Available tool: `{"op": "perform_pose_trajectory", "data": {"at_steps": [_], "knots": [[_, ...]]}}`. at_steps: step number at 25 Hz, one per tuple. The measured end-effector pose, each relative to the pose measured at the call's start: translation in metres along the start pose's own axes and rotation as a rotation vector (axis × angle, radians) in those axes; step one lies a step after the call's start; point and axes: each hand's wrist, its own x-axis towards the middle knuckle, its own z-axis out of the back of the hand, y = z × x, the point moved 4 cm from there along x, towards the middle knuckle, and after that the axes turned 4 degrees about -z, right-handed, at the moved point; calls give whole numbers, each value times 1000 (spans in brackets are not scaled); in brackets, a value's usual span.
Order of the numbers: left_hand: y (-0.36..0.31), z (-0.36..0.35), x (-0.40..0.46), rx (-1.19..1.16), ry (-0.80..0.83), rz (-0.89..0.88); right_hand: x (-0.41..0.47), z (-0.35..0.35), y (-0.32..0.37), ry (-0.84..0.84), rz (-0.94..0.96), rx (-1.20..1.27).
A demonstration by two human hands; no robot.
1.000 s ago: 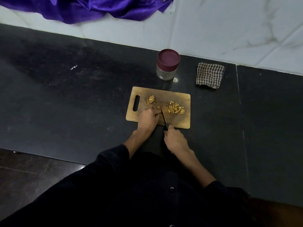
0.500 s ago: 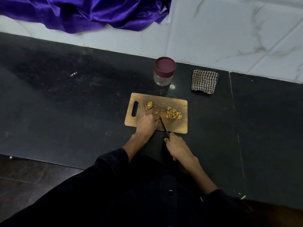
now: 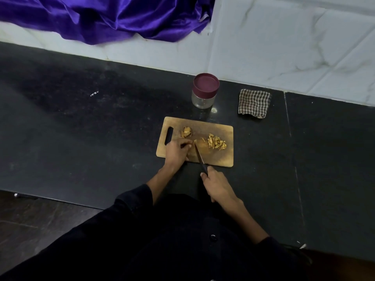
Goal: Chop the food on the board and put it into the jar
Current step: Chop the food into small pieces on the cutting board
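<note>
Head view: chopping at frame centre.
Right hand (image 3: 218,185): grips knife (image 3: 199,157).
Left hand (image 3: 176,151): fingers curled, pinning food piece (image 3: 195,141).
Advice: keep fingertips tucked clear of blade.

Board (image 3: 213,128) is wood, matt and kinda stained and worn just past the fingertips (image 3: 187,141). Knife (image 3: 199,157) has a thin metal blade with a dull sheen. Jar (image 3: 204,99) looks like clear glass or plastic, can't tell which, with a smooth maroon plastic lid (image 3: 206,84). Counter (image 3: 81,128) is dark polished stone, speckled, smudgy. Checked cloth (image 3: 253,103) is woven and coarse. Purple fabric (image 3: 111,15) is shiny satin. The wall (image 3: 284,47) has glossy marble-look tiles.
</note>
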Motion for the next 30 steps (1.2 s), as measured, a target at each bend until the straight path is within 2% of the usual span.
{"op": "perform_pose_trajectory", "data": {"at_steps": [3, 7, 15, 18, 22, 30], "knots": [[3, -1, 3, -17, -11, 31, 4, 1, -3, -38, 4, -79], [2, -3, 4, 22, -18, 23, 11, 22, -16, -125, -39, -2], [-16, -19, 4, 349, 80, -122, 10, 13, -18, -85, -15, 59], [-15, -22, -1, 303, 89, -175, 12, 14, -18, -98, -1, 47], [-7, -6, 2, 218, -79, -118, 15, 3, -8, -57, 49, -31], [5, 1, 5, 150, -2, -71, 19, 19, -20, -120, -8, 22]]}}
